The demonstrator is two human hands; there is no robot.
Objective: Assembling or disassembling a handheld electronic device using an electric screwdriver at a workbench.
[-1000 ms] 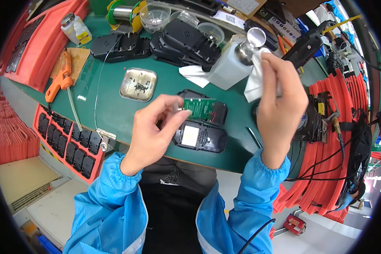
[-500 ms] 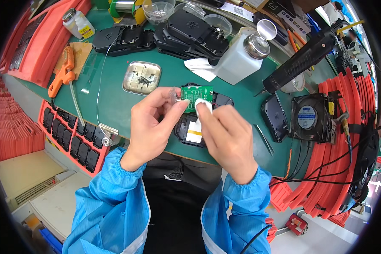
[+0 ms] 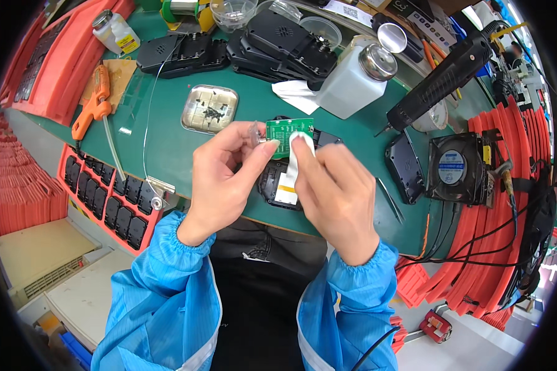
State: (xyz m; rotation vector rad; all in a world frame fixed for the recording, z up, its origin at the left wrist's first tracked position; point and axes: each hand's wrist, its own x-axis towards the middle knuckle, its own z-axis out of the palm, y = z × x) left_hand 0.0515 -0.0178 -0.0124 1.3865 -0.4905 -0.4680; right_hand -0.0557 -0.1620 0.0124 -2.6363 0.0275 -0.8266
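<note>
My left hand (image 3: 220, 176) pinches the left edge of a green circuit board (image 3: 281, 131), closed between thumb and fingers. A clear transparent piece (image 3: 255, 133) shows at its fingertips. In my right hand (image 3: 340, 201), also closed, a white wipe (image 3: 293, 162) is pressed by the fingertips against the right part of the board's face. Beneath both hands lies an open black plastic housing (image 3: 270, 180) with a white and yellow label (image 3: 286, 191); the hands and board hide much of it.
A square metal tin (image 3: 208, 110) holds small dark bits. Behind stand a white pump bottle (image 3: 354, 81) and stacked black housings (image 3: 278, 46). An orange glue gun (image 3: 94, 111) lies left; tweezers (image 3: 390, 199), a black housing (image 3: 405, 168), a fan (image 3: 457, 168) and an electric screwdriver (image 3: 439, 77) are right.
The white wipe has shifted slightly down and right across the board, and more of its length hangs below my right fingers. My left hand keeps its hold on the circuit board.
</note>
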